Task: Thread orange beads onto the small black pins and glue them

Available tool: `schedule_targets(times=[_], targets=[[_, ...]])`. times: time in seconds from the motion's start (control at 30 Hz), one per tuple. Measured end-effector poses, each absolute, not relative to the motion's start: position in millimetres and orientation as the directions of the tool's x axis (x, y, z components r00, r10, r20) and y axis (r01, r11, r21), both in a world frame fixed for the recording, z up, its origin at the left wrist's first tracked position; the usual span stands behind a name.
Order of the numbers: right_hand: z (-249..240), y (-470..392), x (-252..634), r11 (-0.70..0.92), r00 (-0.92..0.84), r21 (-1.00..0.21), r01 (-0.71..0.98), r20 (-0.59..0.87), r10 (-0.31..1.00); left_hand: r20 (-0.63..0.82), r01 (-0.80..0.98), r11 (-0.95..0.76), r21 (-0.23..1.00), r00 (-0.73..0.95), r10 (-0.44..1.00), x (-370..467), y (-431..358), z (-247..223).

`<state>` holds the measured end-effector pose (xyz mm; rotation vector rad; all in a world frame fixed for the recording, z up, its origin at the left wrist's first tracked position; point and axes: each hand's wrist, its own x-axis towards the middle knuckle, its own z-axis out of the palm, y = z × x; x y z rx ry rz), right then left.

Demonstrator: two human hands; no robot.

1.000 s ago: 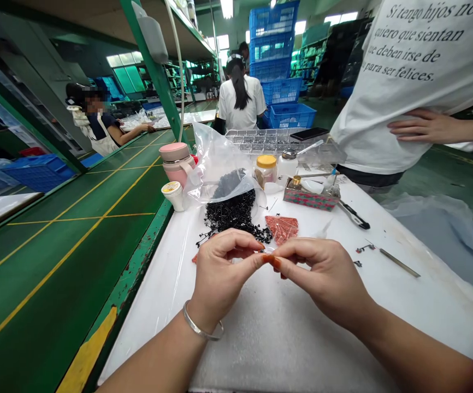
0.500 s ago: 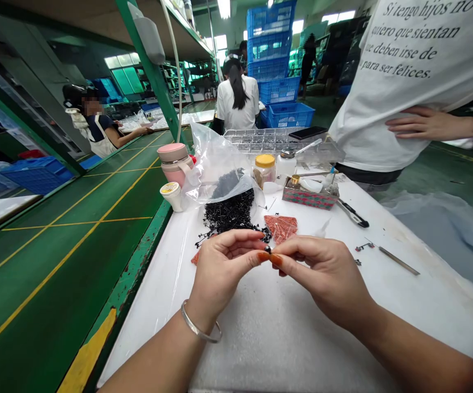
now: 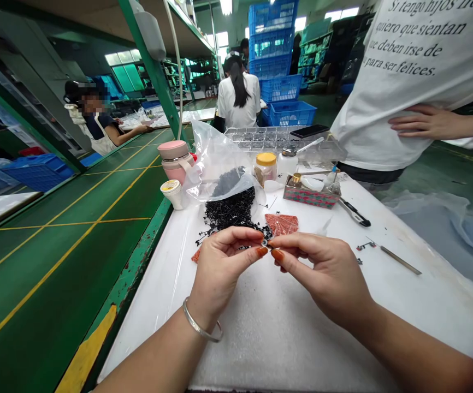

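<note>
Between my fingertips, over the white worktable [image 3: 261, 338], is a small dark part [image 3: 265, 243] with a pale round face. My left hand [image 3: 226, 256] pinches it between thumb and forefinger from the left. From the right, the thumb and forefinger of my right hand [image 3: 322, 267] close on the same part; their tips nearly touch the left ones. Just beyond my hands lies a heap of black thin-stemmed pieces [image 3: 228, 213], partly under a clear plastic bag [image 3: 212, 164]. An orange-red patterned piece [image 3: 281, 224] is behind my right fingers.
A pink cup [image 3: 173, 158], a small white tub [image 3: 171, 194], a yellow-lidded jar [image 3: 265, 166] and a patterned box [image 3: 310, 195] stand behind. A cutter [image 3: 355, 213] and metal tool [image 3: 400, 260] lie right. A person in a white shirt [image 3: 417, 82] stands at the right edge.
The small part between my fingertips has turned, so its pale round face now shows. My fingers have shifted slightly upward and the left fingertips are a little more apart.
</note>
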<state>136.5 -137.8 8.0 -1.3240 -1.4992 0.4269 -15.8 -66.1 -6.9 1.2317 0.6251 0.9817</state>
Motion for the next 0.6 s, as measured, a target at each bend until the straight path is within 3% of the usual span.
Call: schedule_targets(times=[0.2, 0.43, 0.6], targets=[[9.1, -137.4, 138.4, 0.303, 0.154, -0.837, 0.456, 0.41, 0.899, 0.127, -0.27, 0.019, 0.963, 0.51, 0.851, -16.0, -64.1, -8.3], [5.7, -133.0, 140.6, 0.153, 0.066, -0.984, 0.094, 0.159, 0.985, 0.155, -0.269, -0.001, 0.963, 0.55, 0.82, -15.8, -62.9, -10.1], [6.2, -131.0, 142.0, 0.134, 0.098, -0.98, 0.148, 0.149, 0.984, 0.165, -0.326, 0.03, 0.945, 0.554, 0.816, -14.9, -62.4, -10.8]])
